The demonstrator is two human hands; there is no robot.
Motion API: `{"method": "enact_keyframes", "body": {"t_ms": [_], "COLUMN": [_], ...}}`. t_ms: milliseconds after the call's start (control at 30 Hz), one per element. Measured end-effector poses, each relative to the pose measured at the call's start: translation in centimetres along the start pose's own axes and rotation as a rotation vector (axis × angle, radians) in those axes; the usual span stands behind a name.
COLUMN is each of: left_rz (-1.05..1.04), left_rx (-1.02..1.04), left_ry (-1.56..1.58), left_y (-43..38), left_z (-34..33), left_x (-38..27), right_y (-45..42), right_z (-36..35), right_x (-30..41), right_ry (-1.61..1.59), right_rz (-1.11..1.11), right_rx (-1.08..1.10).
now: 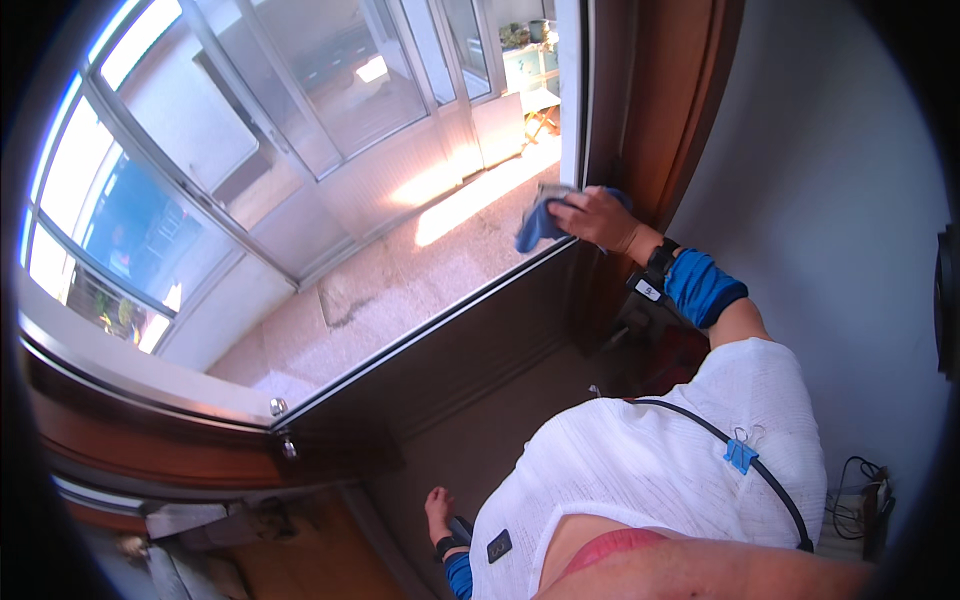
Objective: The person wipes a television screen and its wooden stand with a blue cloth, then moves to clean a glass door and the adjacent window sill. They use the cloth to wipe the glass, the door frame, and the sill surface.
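In my right hand (pixel 600 217) is a bunched blue cloth (pixel 536 229) with a greyish edge. Hand and cloth are at the lower right corner of a large glass pane (pixel 420 247), beside its brown frame (pixel 645 112). The fingers are bent over the cloth, and part of it shows behind the knuckles. Low on the left, my left hand (pixel 439 510) hangs beside my body, apart from the pane. It appears to hold nothing, though its fingers are too small and blurred to make out.
Shiny metal fittings (pixel 278 407) sit at the pane's lower left corner. Beyond the glass are a tiled floor (pixel 390 292) and framed glass panels (pixel 360 90). A pale wall (pixel 810 187) rises on the right. Dark cables (pixel 851 499) lie at lower right.
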State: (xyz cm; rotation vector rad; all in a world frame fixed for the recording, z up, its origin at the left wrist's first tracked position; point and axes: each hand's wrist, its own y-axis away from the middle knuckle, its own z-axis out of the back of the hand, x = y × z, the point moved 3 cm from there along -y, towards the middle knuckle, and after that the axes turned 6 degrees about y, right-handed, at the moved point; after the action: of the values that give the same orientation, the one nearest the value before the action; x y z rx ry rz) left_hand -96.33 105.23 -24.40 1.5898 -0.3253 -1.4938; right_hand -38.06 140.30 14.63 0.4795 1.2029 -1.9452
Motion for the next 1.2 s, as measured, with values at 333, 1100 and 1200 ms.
{"method": "enact_keyframes", "body": {"t_ms": [333,1100,1200], "left_rz": [-0.186,-0.107,-0.128], "left_rx": [0.248,0.143,0.209], "left_ry": [-0.156,-0.407,-0.435], "left_y": [0.1,-1.3,-1.7], "left_z": [-7.4,-0.6,-1.0], "left_x": [-8.5,1.9,2.0], "right_y": [-19.7,-0.6,-4.8], "right_z": [12.6,-4.4,-2.1], "right_x": [-26.9,2.7,-1.6], "right_ry": [0.132,-0.381,-0.257], "right_rz": [-0.643,-1.185,-1.031], "right_rx": [-0.816,-0.403,-0.501]}}
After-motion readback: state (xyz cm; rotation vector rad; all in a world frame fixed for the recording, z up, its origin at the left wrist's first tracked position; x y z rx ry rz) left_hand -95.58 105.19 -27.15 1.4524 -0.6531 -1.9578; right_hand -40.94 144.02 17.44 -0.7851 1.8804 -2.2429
